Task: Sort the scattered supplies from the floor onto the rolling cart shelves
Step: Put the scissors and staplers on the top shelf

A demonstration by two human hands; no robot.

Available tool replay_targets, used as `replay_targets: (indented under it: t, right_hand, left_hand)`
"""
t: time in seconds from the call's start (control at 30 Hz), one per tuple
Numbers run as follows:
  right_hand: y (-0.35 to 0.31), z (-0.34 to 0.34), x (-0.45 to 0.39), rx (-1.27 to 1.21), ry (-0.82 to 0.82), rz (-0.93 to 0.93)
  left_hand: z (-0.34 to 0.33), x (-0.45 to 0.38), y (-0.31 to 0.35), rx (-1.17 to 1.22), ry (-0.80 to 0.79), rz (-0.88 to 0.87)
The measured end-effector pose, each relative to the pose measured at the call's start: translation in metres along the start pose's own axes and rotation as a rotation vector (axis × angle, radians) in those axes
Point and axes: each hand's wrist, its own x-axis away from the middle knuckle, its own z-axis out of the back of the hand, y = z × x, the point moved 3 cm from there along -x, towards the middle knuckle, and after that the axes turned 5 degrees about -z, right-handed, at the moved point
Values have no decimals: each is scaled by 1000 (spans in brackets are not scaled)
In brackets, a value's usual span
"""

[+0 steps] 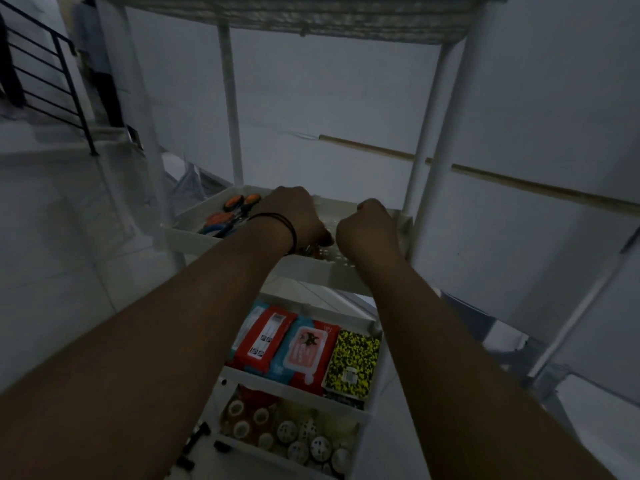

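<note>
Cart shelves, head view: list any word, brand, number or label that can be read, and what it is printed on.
None can be read.
Red packet: white label panel, print too blurred.
Pink-lidded wipes pack: dark figure on the lid, lettering illegible.
Yellow-and-black speckled notebook: small white label, too small to read.

The rolling cart point(429, 216) has four white posts at its corners; a hand can pass only between them. Above the tray point(349, 268) the room is tall and open up to the top shelf point(311, 19). On the tray, the scissors point(228, 216) fill the left end, and both the left hand point(294, 216) and the right hand point(367, 226) occupy the middle. The right end shows bare bottom. The shelf below is packed with wipe packs point(298, 344), and the lowest one with tape rolls point(287, 434).
</note>
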Motion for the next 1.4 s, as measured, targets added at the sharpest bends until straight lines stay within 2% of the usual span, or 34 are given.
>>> replay_targets:
  t: [0.33,0.77,1.0,1.1,1.2,1.3,1.4]
  right_hand:
    - [-8,-2,9,253,-65,-2]
    - [-13,2,18,338,-28,48]
    - [-11,-1,15,296,-25,32]
    - [-9,-1,13,253,6,78]
    - [-8,-2,17,218,120,224]
    - [-10,-9,26,422,310,473]
    - [-20,-21,46,562,482,677]
  left_hand:
    - [6,13,-8,-111,-12,116]
    - [3,14,-22,-60,60,98]
    - [3,12,-24,-58,67,101]
    - [6,17,-29,26,78,88]
    - [27,40,-37,158,226,77]
    - [52,79,-64,277,512,46]
    - [55,135,-117,347,644,158]
